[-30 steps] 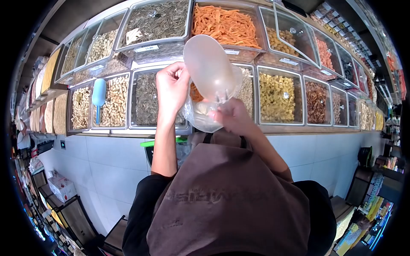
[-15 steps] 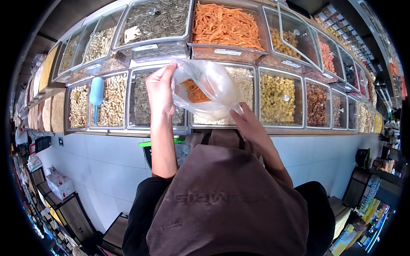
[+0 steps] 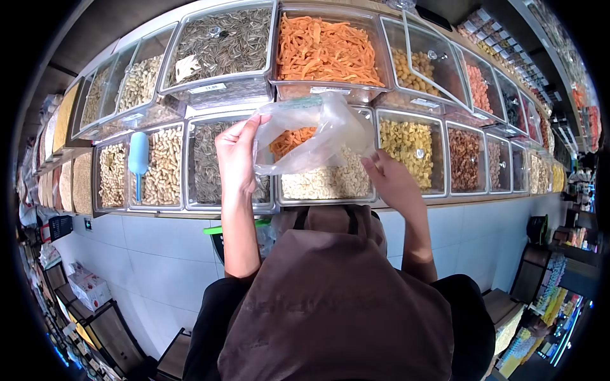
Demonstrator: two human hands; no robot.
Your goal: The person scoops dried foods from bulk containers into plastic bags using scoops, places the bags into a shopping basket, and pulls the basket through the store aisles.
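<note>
A translucent plastic bag point(image 3: 346, 130) hangs with its mouth facing me, above a bin of pale seeds point(image 3: 324, 184). Orange dried strips point(image 3: 293, 141) show through the bag's opening. My left hand point(image 3: 236, 151) pinches the left side of the rim between thumb and fingers. At the bag's right edge, my right hand point(image 3: 394, 181) is closed on the plastic, its fingertips partly blurred. Behind the bag stands a bin heaped with the same kind of orange strips point(image 3: 327, 51).
Bins of striped sunflower seeds point(image 3: 219, 47), peanuts point(image 3: 162, 168) and yellow pieces point(image 3: 406, 149) surround the bag. A blue scoop point(image 3: 138, 155) rests on the peanut bin. A lid point(image 3: 438, 60) is tilted over the back right bin. Below is a green-rimmed container point(image 3: 213, 232).
My right hand has moved right and slightly down, drawing the bag's right side outward. The mouth is stretched wider and flatter. My left hand keeps its grip.
</note>
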